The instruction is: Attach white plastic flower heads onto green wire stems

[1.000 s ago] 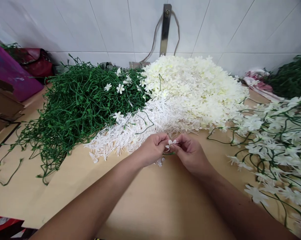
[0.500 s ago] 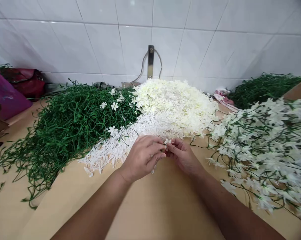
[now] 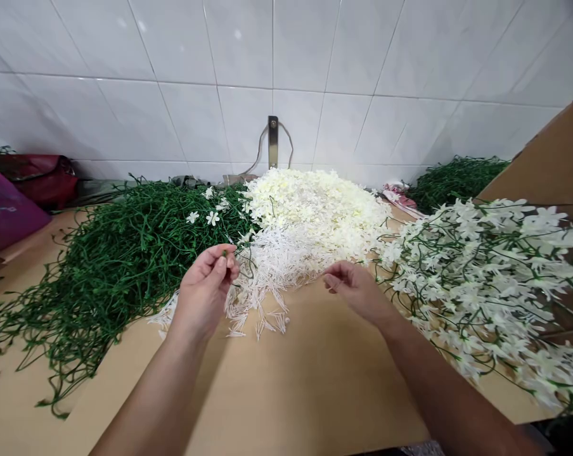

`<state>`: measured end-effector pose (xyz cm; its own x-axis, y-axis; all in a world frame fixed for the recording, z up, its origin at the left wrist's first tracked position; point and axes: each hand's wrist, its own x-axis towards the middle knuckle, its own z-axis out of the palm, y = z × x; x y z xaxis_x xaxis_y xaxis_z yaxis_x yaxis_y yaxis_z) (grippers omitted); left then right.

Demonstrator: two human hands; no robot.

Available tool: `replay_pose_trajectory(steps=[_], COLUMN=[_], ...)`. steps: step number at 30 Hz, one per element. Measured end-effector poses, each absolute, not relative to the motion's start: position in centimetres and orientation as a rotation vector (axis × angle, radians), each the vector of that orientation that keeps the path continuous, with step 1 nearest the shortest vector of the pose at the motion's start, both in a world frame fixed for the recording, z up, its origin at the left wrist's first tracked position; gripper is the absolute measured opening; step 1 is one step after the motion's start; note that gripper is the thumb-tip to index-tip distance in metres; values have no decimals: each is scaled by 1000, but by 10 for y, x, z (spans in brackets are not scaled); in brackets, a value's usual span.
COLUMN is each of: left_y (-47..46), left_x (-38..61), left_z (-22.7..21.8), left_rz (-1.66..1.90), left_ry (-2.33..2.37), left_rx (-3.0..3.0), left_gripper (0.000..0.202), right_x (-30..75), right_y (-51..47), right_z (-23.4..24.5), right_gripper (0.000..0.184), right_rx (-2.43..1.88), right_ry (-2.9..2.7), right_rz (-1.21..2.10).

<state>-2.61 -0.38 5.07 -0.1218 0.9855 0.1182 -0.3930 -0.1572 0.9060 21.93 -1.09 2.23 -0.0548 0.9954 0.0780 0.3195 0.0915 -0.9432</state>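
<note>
My left hand (image 3: 206, 278) is closed in a pinch on a green plastic stem (image 3: 225, 253), whose tip pokes up between thumb and forefinger. A thin green length curls out to the right of these fingers, over a heap of white stamen-like pieces (image 3: 279, 256). Apart from it, my right hand (image 3: 355, 288) hovers at the right edge of that heap with thumb and fingers pinched together. Whatever its fingertips hold is too small to make out. Behind the white pieces rises a mound of cream artificial flower petals (image 3: 315, 196).
A large tangle of green stems (image 3: 125, 247) spreads at left, several white flowers on it. Assembled white flowers on stems (image 3: 486, 272) pile up at right beside a cardboard sheet (image 3: 547, 152). More green stems (image 3: 457, 180) lie behind. The tiled wall (image 3: 196, 120) closes off the back.
My hands have come apart from around a small white flower, which no longer shows in them. The left has moved left and now holds a green stem. The view has shifted.
</note>
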Motion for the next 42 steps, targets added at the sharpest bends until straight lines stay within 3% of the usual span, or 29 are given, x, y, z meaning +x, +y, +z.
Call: replay_pose_trajectory(steps=[5,10,13,20,24,30,42], left_y=[-41,-79,-96,-113,-113,-115,-111], left_x=[-44,-49,-50,-55,-51,-45,-35], left_z=[45,36,31,20,13,9,10], left_rz=[1438,1343,1299,1221,1195,1164,1103], left_ry=[1005,1122,1140,1173,1163,1160,1161], left_rx=[821,744,707,745,733,729,722], left_gripper=[35,28,30,28,27,29,27], right_x=[248,237,226,232,234,223,235], right_y=[14,36,39,37,35,34,25], right_z=[31,15,7,8,4,5,19], right_gripper=[10,18,10,12,27,12,23], right_rx=[-1771,-1897,-1913,-1921,-1918,-1862,-1771], right_ry=[-1860,-1969,-2007,-1993,-2020,-2052,-1842], right_rz=[446,278,214,206,235,239,399])
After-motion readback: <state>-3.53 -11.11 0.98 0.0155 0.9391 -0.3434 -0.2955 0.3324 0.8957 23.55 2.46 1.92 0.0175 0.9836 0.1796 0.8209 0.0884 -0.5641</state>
